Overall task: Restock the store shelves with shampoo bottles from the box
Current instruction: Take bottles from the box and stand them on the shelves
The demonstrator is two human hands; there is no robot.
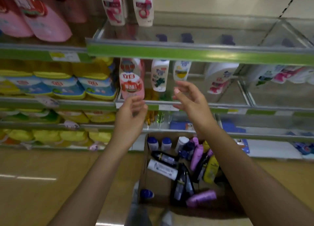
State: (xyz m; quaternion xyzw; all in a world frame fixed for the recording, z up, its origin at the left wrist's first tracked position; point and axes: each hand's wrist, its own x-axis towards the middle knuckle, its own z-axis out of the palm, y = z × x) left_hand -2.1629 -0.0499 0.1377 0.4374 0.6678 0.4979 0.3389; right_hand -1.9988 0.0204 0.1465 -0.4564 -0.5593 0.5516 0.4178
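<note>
A: Where are your hands?

B: Both up at the middle shelf. Your left hand is just below the pink pouch, fingers loosely curled, nothing in it. Fingertips are motion-blurred, so I can't tell whether they touch the pouch. Your right hand is spread and relaxed, empty, just under the yellow-label bottle.

A: Stock?

B: Still in the box on the floor, near you, between your forearms. Mixed pile lying flat: purple bottle at the near side, black ones mid, white one left, yellow one right. Your right forearm covers the box's right edge; count unclear.

A: Shelves?

B: White bottle stands between the pouch and the yellow-label one. Top shelf has two white-pink bottles, tops cut off by the frame. Labels all too blurred to read. Yellow pouches fill the left bays.
</note>
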